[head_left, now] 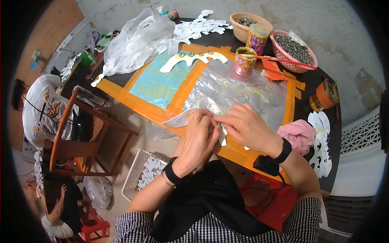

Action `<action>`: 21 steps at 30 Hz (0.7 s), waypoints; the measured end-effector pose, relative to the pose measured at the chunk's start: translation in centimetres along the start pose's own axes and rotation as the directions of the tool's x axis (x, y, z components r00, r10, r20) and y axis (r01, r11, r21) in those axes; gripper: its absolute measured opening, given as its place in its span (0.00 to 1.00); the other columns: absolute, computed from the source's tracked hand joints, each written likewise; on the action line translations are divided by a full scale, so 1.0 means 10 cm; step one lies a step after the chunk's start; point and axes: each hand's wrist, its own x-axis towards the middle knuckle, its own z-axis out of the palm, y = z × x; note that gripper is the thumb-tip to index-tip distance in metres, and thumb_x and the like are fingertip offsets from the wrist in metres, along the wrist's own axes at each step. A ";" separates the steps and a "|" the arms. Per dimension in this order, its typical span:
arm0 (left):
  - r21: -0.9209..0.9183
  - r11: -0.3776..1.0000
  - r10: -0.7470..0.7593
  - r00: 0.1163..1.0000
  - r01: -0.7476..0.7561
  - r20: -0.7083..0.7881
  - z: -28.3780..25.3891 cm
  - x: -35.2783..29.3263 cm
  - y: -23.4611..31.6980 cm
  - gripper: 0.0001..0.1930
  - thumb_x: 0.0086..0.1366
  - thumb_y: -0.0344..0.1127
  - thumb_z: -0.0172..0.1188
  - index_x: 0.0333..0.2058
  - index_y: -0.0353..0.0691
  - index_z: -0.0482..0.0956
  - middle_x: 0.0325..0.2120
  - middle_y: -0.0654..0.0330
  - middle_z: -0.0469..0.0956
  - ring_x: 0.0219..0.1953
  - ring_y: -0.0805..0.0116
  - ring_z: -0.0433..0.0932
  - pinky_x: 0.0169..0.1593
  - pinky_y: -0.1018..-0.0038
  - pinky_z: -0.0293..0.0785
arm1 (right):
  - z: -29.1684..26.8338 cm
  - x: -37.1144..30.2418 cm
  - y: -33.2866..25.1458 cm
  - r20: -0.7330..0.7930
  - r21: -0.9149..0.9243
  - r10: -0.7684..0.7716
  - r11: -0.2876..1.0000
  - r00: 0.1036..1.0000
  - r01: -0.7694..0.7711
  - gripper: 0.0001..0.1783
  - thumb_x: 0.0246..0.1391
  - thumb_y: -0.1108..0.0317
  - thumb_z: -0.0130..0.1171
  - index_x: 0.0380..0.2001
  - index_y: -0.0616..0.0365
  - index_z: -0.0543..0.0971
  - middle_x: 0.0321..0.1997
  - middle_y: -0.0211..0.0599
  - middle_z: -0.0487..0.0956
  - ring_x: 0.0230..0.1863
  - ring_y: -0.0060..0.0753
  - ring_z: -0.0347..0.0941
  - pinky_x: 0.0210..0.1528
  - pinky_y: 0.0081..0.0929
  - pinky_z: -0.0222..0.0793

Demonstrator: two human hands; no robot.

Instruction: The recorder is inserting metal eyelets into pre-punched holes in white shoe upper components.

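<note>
Both hands — left hand and right hand — pinch one white paper cutout together, just above the desk edge.

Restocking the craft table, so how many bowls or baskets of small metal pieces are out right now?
2: a tan bowl at the table's far edge, and a pink basket just right of it, a red-handled tool across its rim. Others may be hidden.

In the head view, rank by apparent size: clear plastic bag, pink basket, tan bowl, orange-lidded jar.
1. clear plastic bag
2. pink basket
3. tan bowl
4. orange-lidded jar
Fisheye bending makes basket versus bowl less sure.
</note>
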 end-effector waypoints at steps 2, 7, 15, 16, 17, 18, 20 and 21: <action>0.017 1.000 0.024 0.999 -0.023 -0.041 0.03 -0.02 -0.01 0.07 0.61 0.26 0.65 0.33 0.33 0.73 0.45 0.50 0.72 0.48 0.51 0.73 0.52 0.62 0.72 | 0.01 0.01 0.00 0.027 -0.020 -0.002 1.000 1.000 0.003 0.13 0.54 0.72 0.62 0.43 0.56 0.83 0.35 0.33 0.79 0.45 0.39 0.73 0.49 0.37 0.63; 0.086 0.994 0.066 0.995 -0.060 -0.078 0.06 -0.04 0.03 0.09 0.59 0.24 0.65 0.35 0.33 0.72 0.43 0.48 0.72 0.47 0.48 0.73 0.50 0.60 0.73 | -0.01 0.03 -0.04 -0.010 0.040 0.087 0.995 0.996 -0.087 0.08 0.53 0.70 0.63 0.38 0.53 0.82 0.34 0.30 0.80 0.43 0.36 0.75 0.51 0.36 0.62; 0.282 0.957 0.095 0.993 -0.070 -0.074 0.08 -0.08 0.17 0.13 0.57 0.20 0.64 0.38 0.33 0.70 0.40 0.47 0.73 0.44 0.46 0.72 0.49 0.60 0.71 | 0.04 0.03 -0.03 -0.054 0.108 0.130 0.986 0.990 -0.124 0.07 0.52 0.70 0.63 0.36 0.54 0.80 0.28 0.31 0.79 0.37 0.39 0.76 0.48 0.37 0.63; 0.293 0.952 0.111 0.991 -0.086 -0.070 0.09 -0.06 0.16 0.13 0.57 0.21 0.64 0.38 0.33 0.70 0.40 0.47 0.72 0.44 0.45 0.71 0.48 0.59 0.71 | 0.03 0.03 -0.02 -0.060 0.105 0.128 0.987 0.990 -0.121 0.07 0.52 0.70 0.63 0.35 0.54 0.80 0.27 0.31 0.79 0.36 0.40 0.76 0.47 0.38 0.64; 0.304 0.947 0.128 0.990 -0.102 -0.067 0.09 -0.05 0.16 0.13 0.57 0.22 0.64 0.39 0.33 0.70 0.40 0.47 0.72 0.44 0.45 0.71 0.48 0.57 0.71 | 0.03 0.03 -0.02 -0.058 0.109 0.129 0.987 0.990 -0.122 0.07 0.52 0.70 0.63 0.35 0.54 0.80 0.27 0.31 0.79 0.36 0.40 0.76 0.47 0.38 0.64; 0.305 0.947 0.124 0.990 -0.099 -0.065 0.08 -0.06 0.16 0.13 0.57 0.22 0.64 0.39 0.33 0.70 0.40 0.47 0.72 0.44 0.45 0.71 0.48 0.57 0.71 | 0.04 0.04 -0.02 -0.047 0.113 0.135 0.985 0.990 -0.129 0.07 0.51 0.70 0.63 0.35 0.55 0.79 0.26 0.32 0.79 0.36 0.40 0.77 0.46 0.38 0.64; 0.255 0.964 0.099 0.989 -0.068 -0.111 0.05 -0.06 0.18 0.16 0.56 0.23 0.66 0.41 0.32 0.70 0.42 0.46 0.71 0.46 0.44 0.70 0.50 0.58 0.71 | 0.04 0.04 0.00 -0.037 0.119 0.143 0.983 0.989 -0.137 0.06 0.51 0.70 0.62 0.35 0.55 0.79 0.26 0.32 0.79 0.36 0.41 0.77 0.46 0.38 0.64; 0.256 0.965 0.097 0.989 -0.066 -0.109 0.03 -0.06 0.20 0.16 0.56 0.23 0.66 0.41 0.32 0.70 0.42 0.46 0.71 0.46 0.44 0.70 0.50 0.58 0.71 | 0.05 0.04 0.01 -0.031 0.141 0.156 0.979 0.987 -0.150 0.06 0.51 0.70 0.62 0.34 0.55 0.80 0.26 0.33 0.79 0.36 0.41 0.77 0.46 0.38 0.64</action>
